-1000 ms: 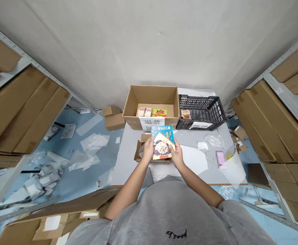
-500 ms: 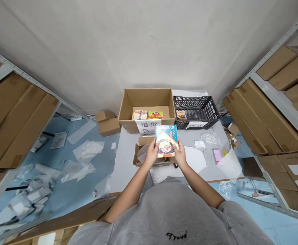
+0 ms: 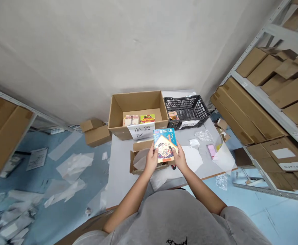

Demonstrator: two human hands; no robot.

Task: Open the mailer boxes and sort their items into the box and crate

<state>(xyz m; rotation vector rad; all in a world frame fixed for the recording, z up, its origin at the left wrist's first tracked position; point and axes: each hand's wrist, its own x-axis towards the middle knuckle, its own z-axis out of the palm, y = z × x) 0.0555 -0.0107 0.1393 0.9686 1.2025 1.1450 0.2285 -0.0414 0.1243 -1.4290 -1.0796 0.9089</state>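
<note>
Between my two hands is a children's book (image 3: 165, 144) with a blue, starry cover and a house-shaped picture on it. My left hand (image 3: 152, 157) grips its left edge, thumb on the cover. The right edge is pinched by my right hand (image 3: 179, 156), also thumb on top. Under the book and behind my left hand stands a small opened cardboard box (image 3: 136, 146) with white wrapping in it. Farther back, a large cardboard box (image 3: 117, 127) with a paper label holds several books. To its right a black plastic crate (image 3: 202, 116) contains a small book (image 3: 174, 115).
White paper and clear plastic wrap (image 3: 204, 135) lie on the right of the table (image 3: 120, 180). Shelves with cardboard boxes (image 3: 251, 114) flank both sides. Paper sheets and plastic bags (image 3: 75, 165) litter the blue floor at left, near small cartons (image 3: 98, 136).
My view has turned to the right, so the table and boxes sit farther left and tilted in the picture. Both hands still hold the book, at nearly the same place before me.
</note>
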